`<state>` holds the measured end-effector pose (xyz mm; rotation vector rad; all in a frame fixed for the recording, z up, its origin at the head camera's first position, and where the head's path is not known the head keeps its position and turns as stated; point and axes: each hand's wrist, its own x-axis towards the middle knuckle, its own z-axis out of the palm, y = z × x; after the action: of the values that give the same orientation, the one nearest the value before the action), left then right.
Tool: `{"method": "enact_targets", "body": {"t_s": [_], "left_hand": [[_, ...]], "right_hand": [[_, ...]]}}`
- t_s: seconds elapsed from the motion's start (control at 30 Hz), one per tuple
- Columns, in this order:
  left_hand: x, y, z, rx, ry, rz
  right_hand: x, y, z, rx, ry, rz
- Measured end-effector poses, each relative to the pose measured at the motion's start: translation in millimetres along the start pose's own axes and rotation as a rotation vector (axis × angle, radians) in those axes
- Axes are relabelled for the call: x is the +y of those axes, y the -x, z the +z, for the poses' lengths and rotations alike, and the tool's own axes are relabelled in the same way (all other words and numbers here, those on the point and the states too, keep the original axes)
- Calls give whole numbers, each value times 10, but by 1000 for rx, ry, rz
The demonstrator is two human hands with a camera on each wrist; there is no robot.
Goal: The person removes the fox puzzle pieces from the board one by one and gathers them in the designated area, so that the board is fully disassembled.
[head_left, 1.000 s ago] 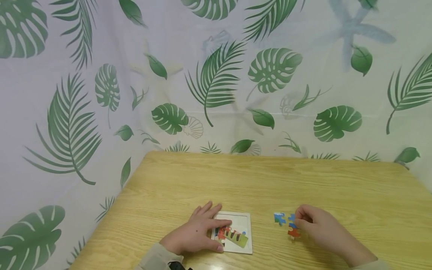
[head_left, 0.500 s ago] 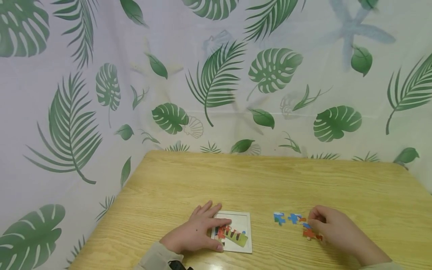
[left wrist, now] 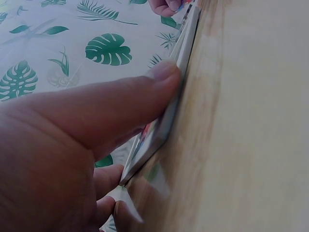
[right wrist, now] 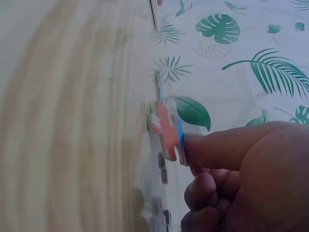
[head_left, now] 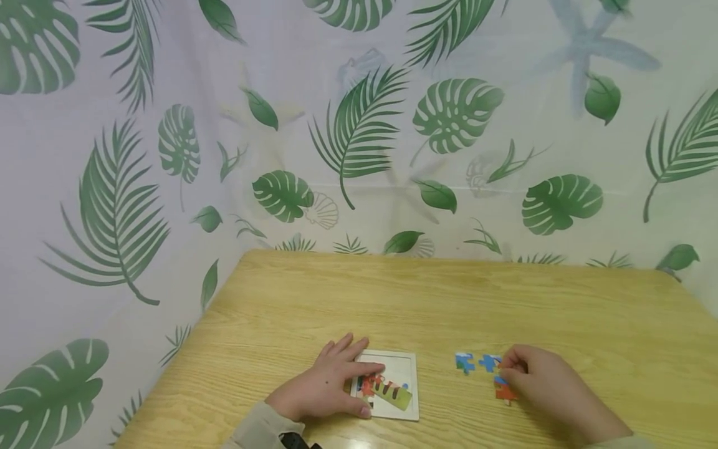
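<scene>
My left hand [head_left: 325, 386] rests with extended fingers across the left side of a white-rimmed puzzle board [head_left: 415, 390]. Its thumb touches the board's edge in the left wrist view. Inside the board lie red puzzle pieces [head_left: 367, 386] and a green dark-striped part [head_left: 399, 399], partly hidden by the index finger. To the right, my right hand [head_left: 546, 380] pinches a red and blue jigsaw piece [right wrist: 169, 133] between thumb and fingertips, tilted just above or at the tabletop; contact cannot be told.
Left of the right hand, a blue and green puzzle piece [head_left: 464, 362] and a blue one [head_left: 488, 363] lie on the wooden table [head_left: 336, 293]. More pieces [right wrist: 163, 166] show edge-on in the right wrist view. A leaf-print cloth [head_left: 359, 156] hangs behind the table.
My right hand went rightward with the red and blue jigsaw piece, then came partway back left. The blue piece beside it is more exposed than a second ago. My left hand stays put.
</scene>
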<state>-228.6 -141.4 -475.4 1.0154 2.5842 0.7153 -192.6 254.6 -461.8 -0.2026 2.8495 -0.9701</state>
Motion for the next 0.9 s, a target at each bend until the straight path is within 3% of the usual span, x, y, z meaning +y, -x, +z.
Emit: {"method": "enact_targets", "body": {"t_s": [0.37, 0.9], "left_hand": [[-34, 16, 22, -12, 2, 2], [-36, -1, 5, -4, 2, 4]], "right_hand": [[6, 10, 130, 3, 78, 15], [-53, 19, 91, 30, 100, 2]]}}
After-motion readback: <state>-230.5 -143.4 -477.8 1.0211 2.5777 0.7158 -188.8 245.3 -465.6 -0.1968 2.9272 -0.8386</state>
